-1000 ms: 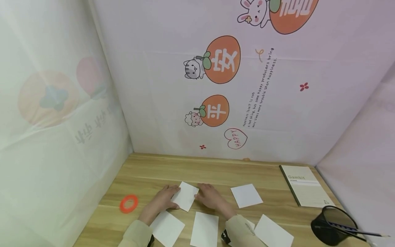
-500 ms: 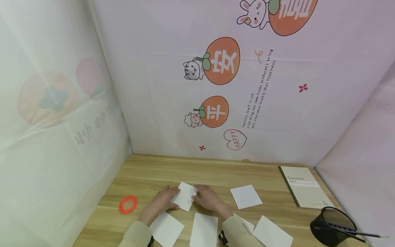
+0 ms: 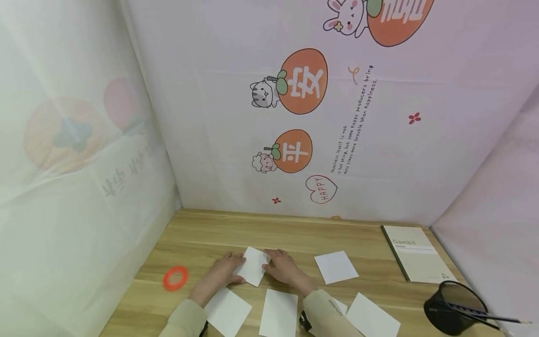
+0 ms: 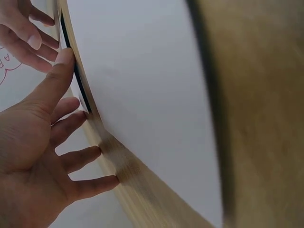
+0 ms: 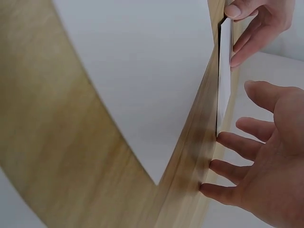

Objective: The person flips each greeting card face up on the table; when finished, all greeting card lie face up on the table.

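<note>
A small white card [image 3: 254, 266] lies tilted like a diamond between both hands on the wooden table. My left hand [image 3: 221, 273] rests at its left side, thumb at the lower edge and fingers spread. My right hand [image 3: 283, 267] covers its right corner. In the right wrist view, the right hand's [image 5: 266, 156] fingers are extended, and the index fingertip meets the edge of the card [image 5: 224, 80]; its thumb looks apart. The left wrist view shows the left hand's [image 4: 40, 142] thumb against the card's dark-lined edge. The area beneath the fingers is hidden.
Nearer the body lie several white cards [image 3: 279, 312], some partly under the sleeves. Another white card [image 3: 336, 267] lies to the right. An orange ring [image 3: 175, 278] sits at left. At right are a notebook [image 3: 417, 255] and a black mesh pen holder [image 3: 448, 313] with pencils.
My right hand has shifted slightly left, its fingers now over the card's right corner. The left hand has stayed in place, and the card has barely moved.
</note>
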The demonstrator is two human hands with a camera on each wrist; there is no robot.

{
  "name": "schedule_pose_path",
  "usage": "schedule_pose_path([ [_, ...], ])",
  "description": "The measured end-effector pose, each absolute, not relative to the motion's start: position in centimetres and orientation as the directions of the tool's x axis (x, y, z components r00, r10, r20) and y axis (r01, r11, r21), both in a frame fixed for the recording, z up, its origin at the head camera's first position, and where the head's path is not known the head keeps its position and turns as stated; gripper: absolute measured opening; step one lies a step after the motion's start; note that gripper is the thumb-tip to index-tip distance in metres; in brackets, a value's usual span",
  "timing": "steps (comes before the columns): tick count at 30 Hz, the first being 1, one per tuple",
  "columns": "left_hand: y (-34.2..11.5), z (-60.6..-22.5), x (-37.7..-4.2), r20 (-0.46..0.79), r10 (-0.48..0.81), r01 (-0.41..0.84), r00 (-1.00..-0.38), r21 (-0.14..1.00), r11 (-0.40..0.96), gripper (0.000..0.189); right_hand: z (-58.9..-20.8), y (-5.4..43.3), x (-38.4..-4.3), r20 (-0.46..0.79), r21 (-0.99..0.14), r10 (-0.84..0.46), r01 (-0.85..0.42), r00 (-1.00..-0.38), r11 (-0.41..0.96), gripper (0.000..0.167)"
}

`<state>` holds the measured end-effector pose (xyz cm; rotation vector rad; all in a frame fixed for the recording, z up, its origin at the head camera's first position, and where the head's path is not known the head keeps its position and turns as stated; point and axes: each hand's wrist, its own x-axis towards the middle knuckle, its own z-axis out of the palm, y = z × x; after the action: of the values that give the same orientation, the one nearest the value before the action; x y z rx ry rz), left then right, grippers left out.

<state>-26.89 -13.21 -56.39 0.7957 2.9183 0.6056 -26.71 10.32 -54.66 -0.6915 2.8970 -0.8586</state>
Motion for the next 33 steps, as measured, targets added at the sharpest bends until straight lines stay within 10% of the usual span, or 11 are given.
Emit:
schedule_pose_path([
  [33,-13.51,-56.63,-26.74,0.105,0.538,0.543,-0.837,0.286,0.789,0.068,-55.02,9.88,-27.11,0.16,-0.648,-0.382,-0.389,-0.91,0.655,0.037],
])
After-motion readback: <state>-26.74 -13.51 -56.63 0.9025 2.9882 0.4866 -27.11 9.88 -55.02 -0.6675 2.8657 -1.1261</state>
